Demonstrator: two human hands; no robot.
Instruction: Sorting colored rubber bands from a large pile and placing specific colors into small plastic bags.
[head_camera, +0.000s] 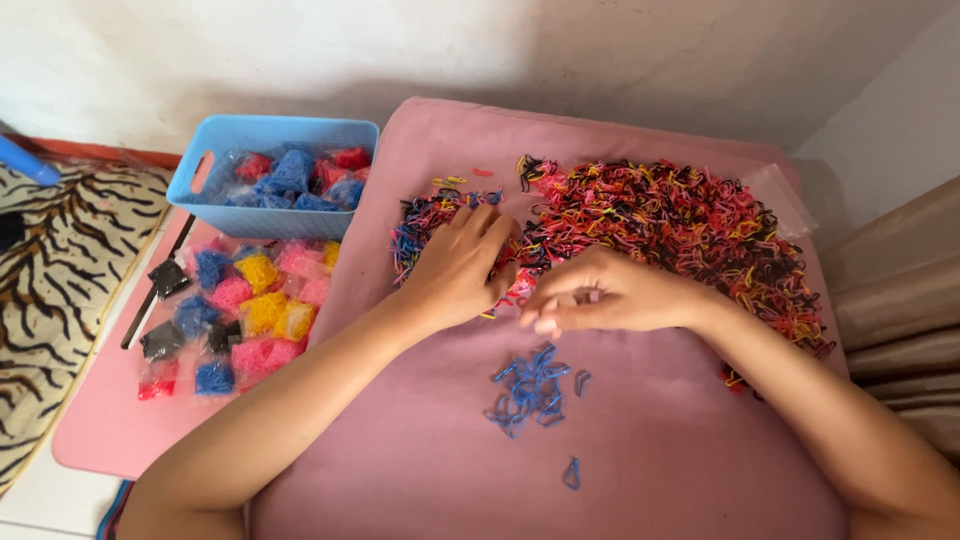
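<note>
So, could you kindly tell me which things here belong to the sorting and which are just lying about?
In use:
left hand
right hand
mixed band heap
blue band pile

Lying about:
blue basket
bagged bands
striped mat

two hands (455, 270), one blue basket (270, 170)

Left hand (458, 268) flat, right hand (610, 295) seemingly pinched
</note>
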